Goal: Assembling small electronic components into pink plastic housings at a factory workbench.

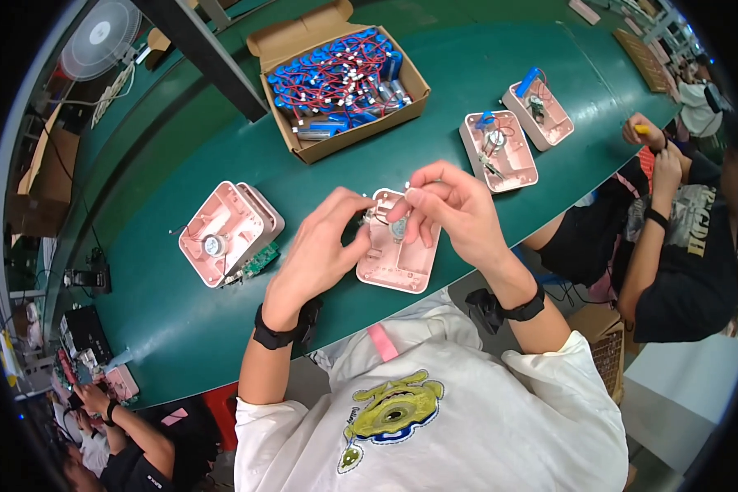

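Note:
A pink plastic housing [418, 279] lies open side up in front of me, with a round speaker [398, 227] partly hidden under my fingers. My left hand [324, 242] is at its upper left corner, thumb and forefinger curled in around a small part that I cannot make out. Over the housing's upper right side, my right hand [459, 213] pinches a tiny white connector [407, 185] between thumb and forefinger. Any wire on that connector is too thin to follow.
A cardboard box [353, 146] of blue battery cells stands behind. Stacked pink housings [246, 221] sit left by a green circuit board [261, 258]. Two wired housings [517, 168] [558, 127] lie right. Co-workers sit at both sides; one's hand [644, 131] holds something yellow.

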The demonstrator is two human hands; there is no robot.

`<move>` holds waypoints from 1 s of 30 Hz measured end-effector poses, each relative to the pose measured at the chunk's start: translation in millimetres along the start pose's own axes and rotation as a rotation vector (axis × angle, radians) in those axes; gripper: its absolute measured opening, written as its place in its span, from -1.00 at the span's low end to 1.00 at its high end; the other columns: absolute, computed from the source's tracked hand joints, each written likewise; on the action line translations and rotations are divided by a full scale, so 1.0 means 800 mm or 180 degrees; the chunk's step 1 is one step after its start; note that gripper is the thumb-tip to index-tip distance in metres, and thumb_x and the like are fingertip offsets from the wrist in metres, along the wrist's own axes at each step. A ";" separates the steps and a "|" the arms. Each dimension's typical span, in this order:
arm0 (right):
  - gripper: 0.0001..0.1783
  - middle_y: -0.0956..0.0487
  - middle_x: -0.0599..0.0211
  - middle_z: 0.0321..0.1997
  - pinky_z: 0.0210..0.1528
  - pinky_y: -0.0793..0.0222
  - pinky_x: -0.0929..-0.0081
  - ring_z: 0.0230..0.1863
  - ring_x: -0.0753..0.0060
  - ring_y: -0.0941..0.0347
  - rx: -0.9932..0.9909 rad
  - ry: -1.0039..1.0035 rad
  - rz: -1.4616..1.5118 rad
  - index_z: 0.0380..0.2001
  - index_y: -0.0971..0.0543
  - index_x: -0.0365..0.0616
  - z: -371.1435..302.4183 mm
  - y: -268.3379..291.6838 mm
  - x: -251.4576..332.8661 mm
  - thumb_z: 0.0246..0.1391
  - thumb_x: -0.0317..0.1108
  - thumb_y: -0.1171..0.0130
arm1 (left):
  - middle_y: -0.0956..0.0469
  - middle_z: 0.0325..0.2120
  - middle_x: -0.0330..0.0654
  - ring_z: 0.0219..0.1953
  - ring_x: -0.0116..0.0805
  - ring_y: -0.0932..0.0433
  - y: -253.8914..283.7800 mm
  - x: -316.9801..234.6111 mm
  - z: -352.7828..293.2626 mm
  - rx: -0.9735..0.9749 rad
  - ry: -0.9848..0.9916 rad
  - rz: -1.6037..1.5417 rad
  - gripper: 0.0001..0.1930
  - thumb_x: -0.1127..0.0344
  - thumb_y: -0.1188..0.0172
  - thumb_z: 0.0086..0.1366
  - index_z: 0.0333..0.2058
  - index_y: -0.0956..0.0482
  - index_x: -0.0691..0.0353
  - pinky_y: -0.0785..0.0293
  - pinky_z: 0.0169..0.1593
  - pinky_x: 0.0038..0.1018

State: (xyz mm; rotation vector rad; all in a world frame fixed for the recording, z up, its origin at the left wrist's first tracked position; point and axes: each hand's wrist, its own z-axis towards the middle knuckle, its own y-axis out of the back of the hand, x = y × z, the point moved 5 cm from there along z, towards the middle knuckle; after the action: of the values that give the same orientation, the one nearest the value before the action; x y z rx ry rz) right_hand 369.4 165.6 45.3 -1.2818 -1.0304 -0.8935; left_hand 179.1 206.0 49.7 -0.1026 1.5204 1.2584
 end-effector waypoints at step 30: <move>-0.83 -0.53 0.27 -0.39 -0.41 -0.47 0.38 -0.44 0.27 -0.56 -0.0422 0.1494 -0.3868 -0.28 -0.72 -0.18 0.033 -0.040 -0.073 0.01 -0.54 -0.45 | -0.60 -0.26 -0.24 -0.23 -0.53 -0.62 -0.049 0.122 -0.023 -0.0764 0.0731 -0.1659 -0.79 0.60 -0.32 0.30 -0.09 -0.68 0.45 -0.62 -0.11 -0.59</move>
State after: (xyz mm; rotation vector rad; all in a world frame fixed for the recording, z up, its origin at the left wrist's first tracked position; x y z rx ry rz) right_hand 318.6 187.0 -0.4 -0.3675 -1.3431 -2.0744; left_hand 154.1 227.1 -51.8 -0.7731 1.4011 1.0189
